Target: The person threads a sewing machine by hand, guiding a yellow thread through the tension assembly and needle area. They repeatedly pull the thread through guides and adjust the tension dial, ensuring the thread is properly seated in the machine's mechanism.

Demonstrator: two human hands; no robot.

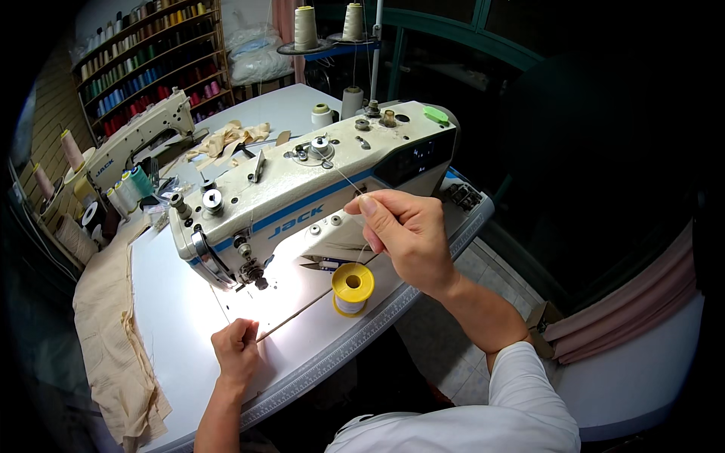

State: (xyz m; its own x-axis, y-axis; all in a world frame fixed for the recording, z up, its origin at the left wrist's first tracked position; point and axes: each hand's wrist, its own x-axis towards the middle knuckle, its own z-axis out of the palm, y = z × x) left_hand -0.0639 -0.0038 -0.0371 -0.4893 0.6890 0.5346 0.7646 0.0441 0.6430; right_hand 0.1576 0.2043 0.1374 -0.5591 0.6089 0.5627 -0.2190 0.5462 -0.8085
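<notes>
A white industrial sewing machine point(302, 189) with a blue stripe stands on a white table point(181, 317). My right hand point(404, 234) is raised in front of the machine's arm and pinches a thin thread point(347, 181) between thumb and forefinger; the thread runs up toward the guides on top of the machine. Below this hand a yellow spool point(353, 289) of white thread stands on the table. My left hand point(238, 351) rests closed on the table near the front edge, below the needle point(257, 278); whether it pinches the thread there is not visible.
Small snips point(321, 263) lie behind the spool. Cream fabric point(113, 332) hangs over the table's left edge. A second sewing machine point(136, 136), thread cones point(128, 189) and a wall rack of coloured spools point(151, 60) stand at the back left. Pink fabric point(627, 309) drapes at the right.
</notes>
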